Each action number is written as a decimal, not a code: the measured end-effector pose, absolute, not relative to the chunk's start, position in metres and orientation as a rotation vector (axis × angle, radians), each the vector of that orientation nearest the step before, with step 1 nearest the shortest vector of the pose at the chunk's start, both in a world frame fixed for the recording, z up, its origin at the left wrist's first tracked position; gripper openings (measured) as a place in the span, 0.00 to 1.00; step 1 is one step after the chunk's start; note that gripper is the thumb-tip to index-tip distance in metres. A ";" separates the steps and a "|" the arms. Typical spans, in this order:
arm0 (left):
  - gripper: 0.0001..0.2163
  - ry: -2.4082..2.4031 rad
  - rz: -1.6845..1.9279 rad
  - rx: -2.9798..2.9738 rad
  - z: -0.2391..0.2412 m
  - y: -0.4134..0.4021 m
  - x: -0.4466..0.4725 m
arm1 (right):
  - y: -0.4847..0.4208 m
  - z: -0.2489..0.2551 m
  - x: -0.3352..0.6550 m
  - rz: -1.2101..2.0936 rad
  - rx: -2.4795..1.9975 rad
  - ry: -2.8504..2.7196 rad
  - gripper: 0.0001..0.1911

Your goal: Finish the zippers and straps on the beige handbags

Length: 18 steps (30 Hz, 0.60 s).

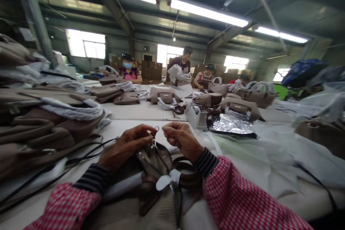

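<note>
My left hand (126, 147) and my right hand (182, 139) are both closed in a pinch just above a taupe handbag (155, 165) that lies in front of me. The left fingertips grip a small metal ring clasp (155, 133) at the top of the bag. My right fingers are curled and pressed together a little to the right of the clasp; what they hold is too small to make out. A brown strap (185, 172) and a white tag (164, 181) lie on the bag below my wrists. Both sleeves are red checked with striped cuffs.
A pile of taupe handbags (45, 122) rises at my left, with black cords (81, 154) trailing from it. A white box (196, 116) and a silver foil bag (231, 124) lie ahead on the white table (269, 158). Several people work at the far end.
</note>
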<state>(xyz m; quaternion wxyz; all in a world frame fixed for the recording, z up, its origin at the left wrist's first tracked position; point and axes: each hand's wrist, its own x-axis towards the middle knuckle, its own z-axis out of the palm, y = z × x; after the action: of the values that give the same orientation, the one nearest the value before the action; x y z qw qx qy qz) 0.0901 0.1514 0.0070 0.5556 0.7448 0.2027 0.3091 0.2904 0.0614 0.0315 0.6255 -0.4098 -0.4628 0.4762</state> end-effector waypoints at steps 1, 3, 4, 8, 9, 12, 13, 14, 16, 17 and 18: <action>0.18 0.468 0.759 1.753 0.008 0.151 0.091 | 0.061 0.030 0.290 1.086 -0.962 -1.099 0.19; 0.17 0.436 0.810 1.742 0.009 0.149 0.093 | 0.062 0.026 0.289 1.059 -1.012 -1.176 0.19; 0.16 0.414 0.824 1.732 0.009 0.149 0.094 | 0.062 0.024 0.288 1.046 -1.036 -1.210 0.19; 0.15 0.355 0.828 1.712 0.011 0.144 0.096 | 0.061 0.022 0.284 0.986 -1.092 -1.263 0.16; 0.15 0.358 0.826 1.720 0.012 0.143 0.096 | 0.060 0.023 0.283 0.968 -1.104 -1.260 0.15; 0.12 0.400 0.809 1.750 0.015 0.138 0.095 | 0.059 0.023 0.279 0.930 -1.147 -1.241 0.14; 0.12 0.416 0.799 1.759 0.016 0.138 0.095 | 0.059 0.023 0.278 0.924 -1.159 -1.234 0.15; 0.11 0.435 0.791 1.770 0.016 0.138 0.094 | 0.060 0.022 0.278 0.921 -1.168 -1.223 0.15; 0.10 0.457 0.777 1.797 0.016 0.139 0.094 | 0.062 0.021 0.278 0.910 -1.176 -1.204 0.15; 0.10 0.466 0.771 1.811 0.016 0.140 0.093 | 0.063 0.020 0.278 0.904 -1.176 -1.201 0.15; 0.11 0.469 0.766 1.823 0.016 0.141 0.093 | 0.064 0.020 0.277 0.899 -1.174 -1.203 0.15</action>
<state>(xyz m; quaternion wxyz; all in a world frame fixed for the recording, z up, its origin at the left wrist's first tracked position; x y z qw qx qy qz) 0.0933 0.1408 0.0157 0.5267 0.7625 0.1963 0.3205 0.2775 0.0638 0.0200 0.5792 -0.5019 -0.5146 0.3844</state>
